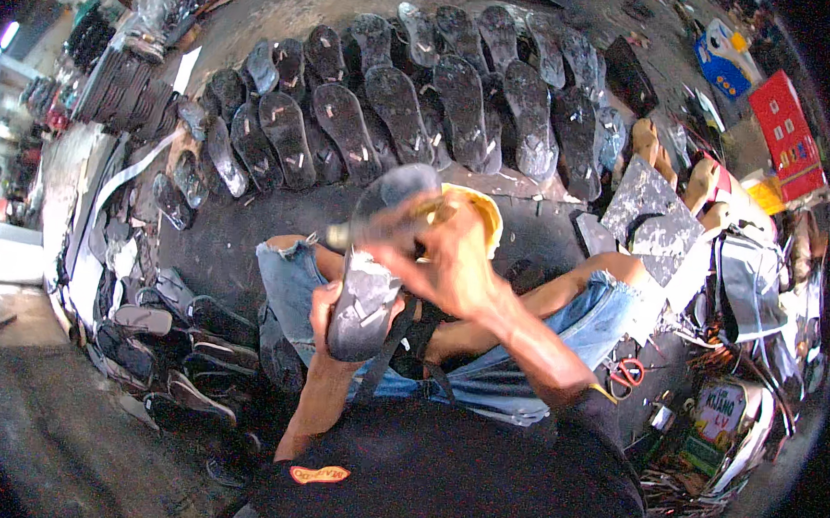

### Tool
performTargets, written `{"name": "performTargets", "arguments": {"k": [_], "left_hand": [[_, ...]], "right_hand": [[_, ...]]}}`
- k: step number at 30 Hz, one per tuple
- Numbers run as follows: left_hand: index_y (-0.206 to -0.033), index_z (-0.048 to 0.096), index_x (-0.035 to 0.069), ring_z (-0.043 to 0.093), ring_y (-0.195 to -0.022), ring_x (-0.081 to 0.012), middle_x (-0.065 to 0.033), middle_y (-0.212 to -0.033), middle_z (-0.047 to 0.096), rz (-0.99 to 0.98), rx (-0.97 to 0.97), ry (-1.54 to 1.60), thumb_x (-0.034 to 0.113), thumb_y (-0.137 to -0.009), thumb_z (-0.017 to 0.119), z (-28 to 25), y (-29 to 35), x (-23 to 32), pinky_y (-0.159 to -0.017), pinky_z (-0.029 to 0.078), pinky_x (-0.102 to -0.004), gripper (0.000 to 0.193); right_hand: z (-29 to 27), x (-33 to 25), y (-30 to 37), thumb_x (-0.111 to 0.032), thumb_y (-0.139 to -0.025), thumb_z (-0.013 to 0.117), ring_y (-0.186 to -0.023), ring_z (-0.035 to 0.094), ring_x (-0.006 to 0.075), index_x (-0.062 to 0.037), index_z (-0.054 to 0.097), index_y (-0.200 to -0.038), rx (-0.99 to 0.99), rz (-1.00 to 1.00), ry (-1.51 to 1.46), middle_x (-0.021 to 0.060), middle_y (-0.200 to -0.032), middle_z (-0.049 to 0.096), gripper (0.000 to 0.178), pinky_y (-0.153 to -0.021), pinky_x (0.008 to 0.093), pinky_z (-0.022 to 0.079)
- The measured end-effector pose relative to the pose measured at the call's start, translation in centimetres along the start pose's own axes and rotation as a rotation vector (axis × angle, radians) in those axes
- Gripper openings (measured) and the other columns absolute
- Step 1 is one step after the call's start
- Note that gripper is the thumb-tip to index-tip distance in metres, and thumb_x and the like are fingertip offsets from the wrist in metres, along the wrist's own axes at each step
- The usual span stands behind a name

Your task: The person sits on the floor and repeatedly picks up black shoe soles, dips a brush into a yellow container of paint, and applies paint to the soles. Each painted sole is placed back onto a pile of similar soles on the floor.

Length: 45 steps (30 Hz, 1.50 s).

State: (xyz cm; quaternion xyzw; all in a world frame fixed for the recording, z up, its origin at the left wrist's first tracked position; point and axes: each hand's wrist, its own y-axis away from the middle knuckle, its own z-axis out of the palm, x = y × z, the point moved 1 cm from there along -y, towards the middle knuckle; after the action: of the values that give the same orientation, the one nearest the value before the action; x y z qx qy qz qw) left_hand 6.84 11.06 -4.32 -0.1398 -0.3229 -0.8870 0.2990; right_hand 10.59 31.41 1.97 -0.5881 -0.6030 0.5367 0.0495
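Observation:
My left hand (pixel 325 306) is wrapped round the lower part of a dark sandal sole (pixel 360 324), held upright above my lap. A whitish patch shows midway up the sole, and its top end is smeared by motion. My right hand (pixel 458 257) is bent across the sole's upper part, fingers curled and blurred. Something with a pale, blunt end (pixel 339 235) sticks out left of the sole, roughly in line with the right fingers; its kind is too blurred to tell. Behind the right hand shows a yellow, round-edged thing (pixel 491 218), mostly hidden.
Rows of dark soles (pixel 464 108) lie on the floor ahead. Stacked sandals (pixel 204 316) crowd the left. Red-handled scissors (pixel 626 372) lie by my right knee, near a tin (pixel 716 424). Wooden shoe lasts (pixel 704 183) and a red box (pixel 787 136) stand farther right.

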Motion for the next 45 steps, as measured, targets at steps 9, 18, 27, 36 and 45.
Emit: {"name": "performTargets", "arguments": {"k": [9,18,27,36,45], "left_hand": [[-0.118,0.065,-0.007,0.071,-0.076,-0.0287,-0.0192,-0.100,0.073,0.054,-0.229,0.003,0.059,-0.091,0.050,-2.2,-0.9,0.4,-0.071,0.062,-0.0389,0.072],[-0.131,0.054,-0.015,0.062,-0.068,-0.0249,-0.0227,-0.094,0.065,-0.022,-0.395,-0.180,0.068,-0.081,0.054,-0.7,-0.3,-0.7,-0.056,0.051,-0.0333,0.097],[-0.139,0.059,0.007,0.069,-0.113,-0.0234,-0.0108,-0.125,0.070,0.141,-0.279,-0.210,0.041,-0.104,0.061,0.7,-2.4,-0.2,-0.097,0.059,-0.0446,0.050],[-0.144,0.056,0.006,0.072,-0.105,-0.0224,-0.0096,-0.125,0.070,0.792,-0.326,-0.764,0.036,-0.109,0.055,4.6,-5.0,0.2,-0.092,0.061,-0.0403,0.046],[-0.135,0.063,0.010,0.073,-0.106,-0.0252,-0.0090,-0.122,0.073,0.131,-0.268,0.012,0.048,-0.104,0.055,2.6,-5.9,0.2,-0.092,0.062,-0.0448,0.050]], "right_hand": [[0.6,-0.8,4.3,-0.025,-0.080,0.092,-0.084,0.072,0.0257,-0.0095,0.078,-0.096,0.204,0.309,-0.153,0.0075,-0.089,0.076,0.027,-0.076,0.0413,0.054],[-4.9,4.2,-1.3,-0.029,-0.079,0.094,-0.072,0.072,0.0167,-0.0032,0.078,-0.097,0.247,0.392,0.126,0.0118,-0.084,0.078,0.036,-0.066,0.0344,0.057],[-1.4,-6.3,6.5,-0.030,-0.076,0.091,-0.074,0.066,0.0230,-0.0142,0.073,-0.079,-0.153,0.040,-0.126,0.0052,-0.080,0.068,0.024,-0.062,0.0385,0.049],[-1.0,-5.1,4.2,-0.028,-0.093,0.079,-0.080,0.074,0.0262,-0.0067,0.077,-0.105,0.116,0.300,-0.456,0.0138,-0.093,0.077,0.025,-0.068,0.0397,0.058],[-1.9,-3.1,5.0,-0.023,-0.082,0.091,-0.062,0.068,0.0187,-0.0049,0.075,-0.086,0.162,0.471,-0.120,0.0092,-0.072,0.072,0.025,-0.057,0.0342,0.052]]}}
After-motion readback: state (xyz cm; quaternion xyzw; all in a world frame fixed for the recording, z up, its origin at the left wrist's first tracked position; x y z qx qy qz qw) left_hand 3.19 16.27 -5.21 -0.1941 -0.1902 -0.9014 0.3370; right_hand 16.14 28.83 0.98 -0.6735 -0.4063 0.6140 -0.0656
